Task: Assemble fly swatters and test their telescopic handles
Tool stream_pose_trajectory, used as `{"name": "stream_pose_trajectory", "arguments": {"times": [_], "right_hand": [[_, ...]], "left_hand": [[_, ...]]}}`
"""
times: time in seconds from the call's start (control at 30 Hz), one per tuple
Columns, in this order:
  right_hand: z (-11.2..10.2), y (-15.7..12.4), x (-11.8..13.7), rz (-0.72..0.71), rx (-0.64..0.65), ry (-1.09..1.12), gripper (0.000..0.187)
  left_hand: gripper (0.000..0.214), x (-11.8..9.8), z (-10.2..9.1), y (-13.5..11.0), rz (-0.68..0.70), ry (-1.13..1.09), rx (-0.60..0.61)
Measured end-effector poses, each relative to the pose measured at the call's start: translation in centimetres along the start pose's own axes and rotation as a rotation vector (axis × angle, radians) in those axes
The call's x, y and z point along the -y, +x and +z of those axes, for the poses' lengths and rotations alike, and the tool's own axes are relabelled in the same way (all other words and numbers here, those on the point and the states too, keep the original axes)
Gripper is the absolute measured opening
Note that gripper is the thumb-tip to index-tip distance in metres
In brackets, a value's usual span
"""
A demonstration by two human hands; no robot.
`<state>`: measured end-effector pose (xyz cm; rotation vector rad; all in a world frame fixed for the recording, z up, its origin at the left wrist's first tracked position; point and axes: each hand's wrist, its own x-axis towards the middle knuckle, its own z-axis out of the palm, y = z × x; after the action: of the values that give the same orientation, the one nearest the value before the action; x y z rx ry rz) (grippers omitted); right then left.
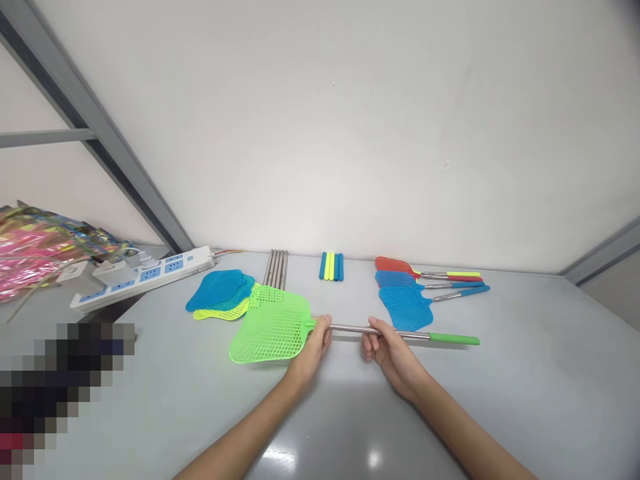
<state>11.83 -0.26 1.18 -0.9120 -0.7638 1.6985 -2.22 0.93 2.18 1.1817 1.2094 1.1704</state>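
A green fly swatter [274,327] lies level across the middle of the view, its mesh head to the left and its green grip to the right. My left hand [316,345] is closed on the metal rod just beside the head. Farther along the rod, my right hand [386,345] pinches it between thumb and fingers. Behind the green head are loose swatter heads [220,292] in blue and yellow. Finished-looking swatters [406,308] in blue and red lie beyond my right hand, their handles pointing right.
Several metal rods [276,268] and a row of blue and yellow grips [331,267] lie along the back of the grey table [170,373], by the wall. A white power strip [165,270] with plugs sits at the left, near plastic-wrapped colourful items [45,247]. A pixelated area covers the lower left.
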Motion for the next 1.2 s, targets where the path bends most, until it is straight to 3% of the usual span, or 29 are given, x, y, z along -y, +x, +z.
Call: {"name": "stream_pose_trajectory", "arguments": {"times": [0.17, 0.33, 0.53, 0.73, 0.83, 0.93, 1.07, 1.2], "right_hand": [[0.0, 0.1, 0.0, -0.013, 0.011, -0.017, 0.039], [0.2, -0.1, -0.3, -0.073, 0.04, -0.123, 0.045], [0.3, -0.3, -0.3, -0.081, 0.042, -0.112, 0.046], [0.5, -0.4, -0.4, -0.08, 0.064, -0.106, 0.046], [0.8, -0.8, -0.5, -0.03, 0.121, -0.09, 0.048], [1.2, -1.3, -0.7, 0.059, 0.194, -0.089, 0.05], [1.2, -1.5, -1.0, 0.119, 0.207, -0.093, 0.052], [0.8, -1.2, -1.3, 0.071, 0.185, -0.097, 0.053]], "left_hand": [[0.045, 0.6, -0.7, 0.3, 0.031, 0.101, 0.06], [0.042, 1.3, -1.0, 0.8, -0.101, -0.075, 0.14], [0.048, 1.1, -0.6, 1.2, -0.1, -0.117, 0.051], [0.034, 1.3, -0.8, 1.4, 0.035, -0.121, -0.024], [0.025, 1.2, -1.4, 1.5, 0.131, -0.06, 0.026], [0.03, 0.8, -2.0, 1.8, 0.195, 0.003, 0.125], [0.04, 0.6, -2.4, 2.0, 0.193, 0.062, 0.274], [0.046, 0.8, -2.3, 1.8, 0.172, 0.054, 0.366]]}}
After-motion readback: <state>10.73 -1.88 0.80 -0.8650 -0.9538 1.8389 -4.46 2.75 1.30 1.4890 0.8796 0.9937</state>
